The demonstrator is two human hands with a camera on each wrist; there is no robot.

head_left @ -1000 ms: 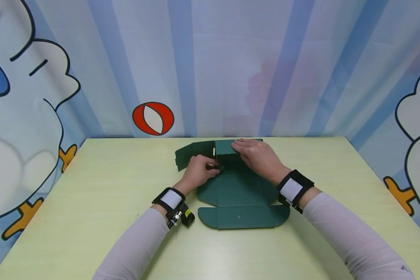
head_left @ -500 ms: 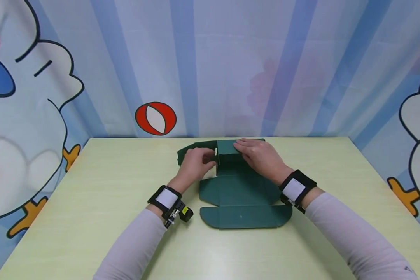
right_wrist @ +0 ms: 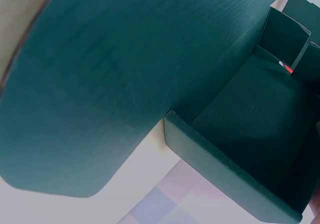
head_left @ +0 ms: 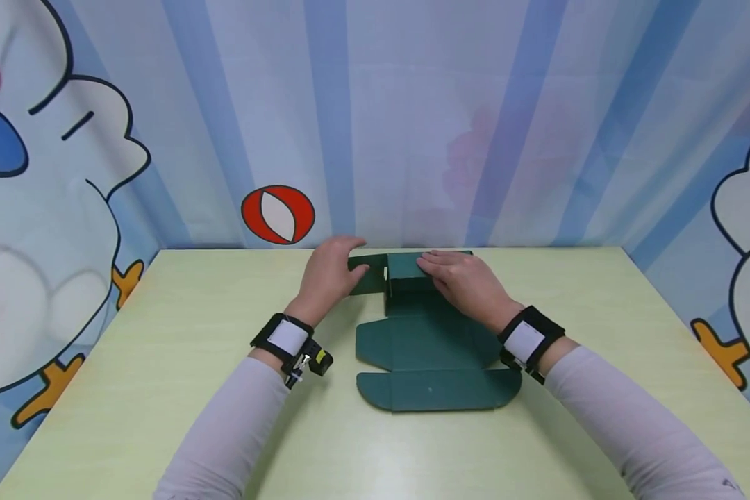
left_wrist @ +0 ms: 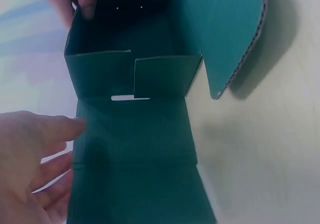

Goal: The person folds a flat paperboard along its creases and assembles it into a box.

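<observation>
A dark green cardboard box [head_left: 437, 340], partly folded, lies on the table with its back wall raised and its front panels flat. My left hand [head_left: 328, 278] is at the outer part of the long left side flap [head_left: 372, 276]. In the left wrist view the thumb [left_wrist: 65, 129] lies at the flap's edge, and the other fingers are apart below it, partly hidden by the flap. My right hand [head_left: 465, 281] holds the back wall's top edge, a digit [left_wrist: 87, 1] inside and the rest outside. Two tabs [left_wrist: 165, 74] meet at the box's left end, above a slot.
The pale yellow table [head_left: 181, 389] reaches back to a striped curtain [head_left: 400, 125] with cartoon prints. A flat front panel with rounded ends [head_left: 437, 390] lies nearest the person. Black camera straps [head_left: 284, 340] sit on both wrists.
My left hand has moved from the box's inner left corner outward and back, toward the side flap's outer end. The right hand stays on the back wall.
</observation>
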